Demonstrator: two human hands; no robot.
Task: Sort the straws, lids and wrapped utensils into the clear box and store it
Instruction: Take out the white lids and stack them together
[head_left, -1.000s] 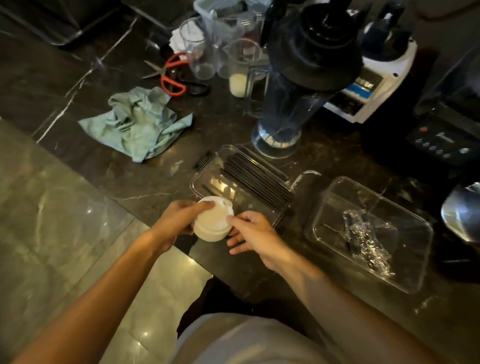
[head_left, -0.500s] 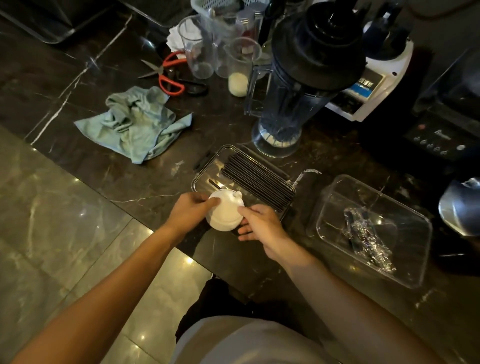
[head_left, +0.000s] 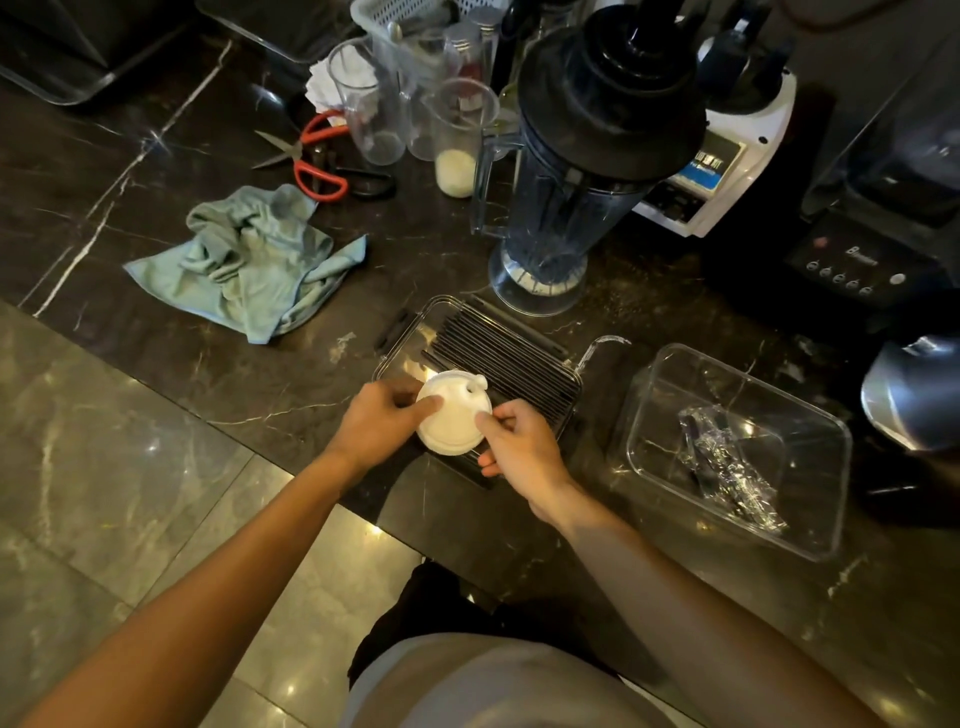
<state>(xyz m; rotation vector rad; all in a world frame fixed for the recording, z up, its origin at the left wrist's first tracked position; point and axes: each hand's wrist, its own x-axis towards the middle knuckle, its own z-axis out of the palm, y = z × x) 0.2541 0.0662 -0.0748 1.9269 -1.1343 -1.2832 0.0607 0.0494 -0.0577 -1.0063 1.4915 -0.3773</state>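
Both hands hold a stack of white cup lids (head_left: 453, 418) over the near left end of a clear box (head_left: 402, 338) on the dark marble counter. My left hand (head_left: 382, 418) grips the stack's left side, thumb on top. My right hand (head_left: 522, 447) pinches its right edge. Several black straws (head_left: 506, 358) lie side by side in the box's right part. A second clear container (head_left: 826, 499) stands to the right and holds foil-wrapped utensils (head_left: 727, 470).
A blender jug (head_left: 582, 171) stands just behind the box. A crumpled teal cloth (head_left: 249, 260) lies to the left, with red scissors (head_left: 317, 161) and clear cups (head_left: 457, 135) behind it. A black appliance (head_left: 872, 234) is at the right. The counter edge runs diagonally below my hands.
My hands have carried the lids forward from the counter's edge to over the box's near left end. The view has shifted slightly.
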